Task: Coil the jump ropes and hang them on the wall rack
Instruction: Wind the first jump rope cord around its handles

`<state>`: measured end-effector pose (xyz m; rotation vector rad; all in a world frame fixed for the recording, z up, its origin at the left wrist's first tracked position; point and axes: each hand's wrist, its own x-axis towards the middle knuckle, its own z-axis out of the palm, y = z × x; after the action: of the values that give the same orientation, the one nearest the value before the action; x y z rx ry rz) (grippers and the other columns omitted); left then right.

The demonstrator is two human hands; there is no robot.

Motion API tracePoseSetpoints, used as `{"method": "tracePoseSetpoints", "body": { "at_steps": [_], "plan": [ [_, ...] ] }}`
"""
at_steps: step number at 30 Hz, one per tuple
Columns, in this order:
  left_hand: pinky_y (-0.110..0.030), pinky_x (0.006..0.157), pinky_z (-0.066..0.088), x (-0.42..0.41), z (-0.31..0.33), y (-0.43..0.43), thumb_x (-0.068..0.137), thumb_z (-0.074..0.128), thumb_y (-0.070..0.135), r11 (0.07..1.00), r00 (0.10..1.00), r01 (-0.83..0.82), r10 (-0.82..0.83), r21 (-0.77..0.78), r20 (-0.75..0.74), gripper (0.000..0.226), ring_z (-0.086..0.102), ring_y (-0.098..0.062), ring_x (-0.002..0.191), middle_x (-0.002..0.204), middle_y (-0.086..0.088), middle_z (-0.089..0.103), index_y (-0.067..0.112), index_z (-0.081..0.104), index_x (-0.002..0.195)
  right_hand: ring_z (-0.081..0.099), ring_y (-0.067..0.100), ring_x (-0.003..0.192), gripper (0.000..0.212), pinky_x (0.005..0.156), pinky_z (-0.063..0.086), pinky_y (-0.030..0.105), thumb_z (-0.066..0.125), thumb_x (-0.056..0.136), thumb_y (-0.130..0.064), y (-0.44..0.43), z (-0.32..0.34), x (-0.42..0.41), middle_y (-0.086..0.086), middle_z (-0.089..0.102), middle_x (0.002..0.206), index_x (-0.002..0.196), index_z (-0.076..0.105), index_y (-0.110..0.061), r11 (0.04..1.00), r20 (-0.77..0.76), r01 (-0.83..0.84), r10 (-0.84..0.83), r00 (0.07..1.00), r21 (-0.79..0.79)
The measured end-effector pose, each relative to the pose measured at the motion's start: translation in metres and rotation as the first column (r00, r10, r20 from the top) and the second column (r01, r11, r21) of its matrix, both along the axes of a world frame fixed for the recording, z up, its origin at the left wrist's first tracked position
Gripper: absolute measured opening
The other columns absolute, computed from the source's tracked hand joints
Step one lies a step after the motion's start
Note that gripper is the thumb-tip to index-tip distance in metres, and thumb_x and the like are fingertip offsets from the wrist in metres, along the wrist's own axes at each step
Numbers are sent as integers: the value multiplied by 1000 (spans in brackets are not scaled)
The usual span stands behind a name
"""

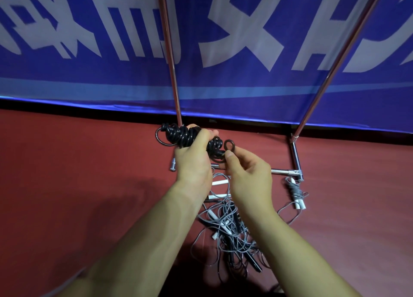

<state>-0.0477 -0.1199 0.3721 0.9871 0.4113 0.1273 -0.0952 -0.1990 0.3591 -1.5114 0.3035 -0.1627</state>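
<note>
Black jump rope (190,136) — light, springy, slick-looking cord, I'd judge, apt to unwind if slackened — sits bunched in my left grip (194,160), clenched round its middle, above the floor (67,162) near its far edge, beside the rack (173,73) upright. Best held at that waist. My right grip (245,174) pinches the end loop between thumb and forefinger. Both forearms reach forward, the two grips almost touching.

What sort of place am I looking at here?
Probably a gym or sports hall: a red sports-style floor, a big blue banner with white lettering, and a tangle of jump ropes by a metal rack. The left hand and right hand hold a coiled black rope.
</note>
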Motion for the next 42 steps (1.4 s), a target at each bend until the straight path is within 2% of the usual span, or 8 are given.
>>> {"method": "tracePoseSetpoints", "body": {
  "at_steps": [8,14,18,25,27,31,37,42],
  "plan": [
    [-39,74,45,1,-1,5,68,66,8,994,989,75,-84,74,125,17,57,-26,82,82,-15,60,21,61,59,63,12,60,8,68,53,27,62,96,-5,-12,3,8,3,68,62,93,68,-9,977,-117,-20,46,992,213],
    [-37,63,47,-1,0,3,69,64,6,991,986,87,-100,99,133,15,59,-23,65,78,-15,57,15,53,67,57,5,57,15,61,46,21,62,97,-10,-11,3,6,-3,65,63,90,73,-17,996,-108,-92,92,990,9],
    [-32,65,51,-4,0,3,71,61,4,971,975,88,-129,221,178,16,62,-21,78,69,1,64,19,58,68,43,5,47,16,47,34,16,62,97,-14,-14,6,4,-3,57,57,86,74,-14,978,-142,-193,180,973,-83],
    [-46,76,54,-7,2,0,72,61,2,932,940,151,-239,328,245,39,64,-24,81,70,3,66,39,67,64,48,16,56,11,66,42,38,69,93,-8,-26,7,12,9,59,64,82,73,-10,984,-142,-169,176,974,63],
    [-40,72,54,-8,3,-1,72,61,2,937,939,185,-258,297,230,34,66,-20,75,69,2,66,35,66,65,52,17,56,7,65,45,36,69,91,-3,-27,7,10,10,61,65,91,69,-10,983,-85,-170,175,981,63],
    [-36,74,52,-5,4,0,71,62,4,954,944,269,-288,130,159,16,65,-23,77,68,-4,66,20,60,69,51,19,59,30,60,45,36,66,91,0,-34,8,7,-3,56,57,107,56,-23,974,43,-211,214,976,-78],
    [-37,78,50,-3,6,5,92,51,0,924,924,381,-381,-33,-5,24,64,-28,82,66,-6,64,10,57,71,50,15,54,33,56,44,26,68,89,3,-45,10,11,4,56,59,110,62,-22,938,64,-327,335,940,-111],
    [-35,67,53,-4,10,9,95,51,10,877,872,478,-480,-40,-94,50,67,-24,77,69,-6,70,19,70,50,47,14,51,31,53,42,22,68,88,5,-50,10,15,8,52,57,106,61,-19,919,33,-382,387,922,-94]
  ]
}}
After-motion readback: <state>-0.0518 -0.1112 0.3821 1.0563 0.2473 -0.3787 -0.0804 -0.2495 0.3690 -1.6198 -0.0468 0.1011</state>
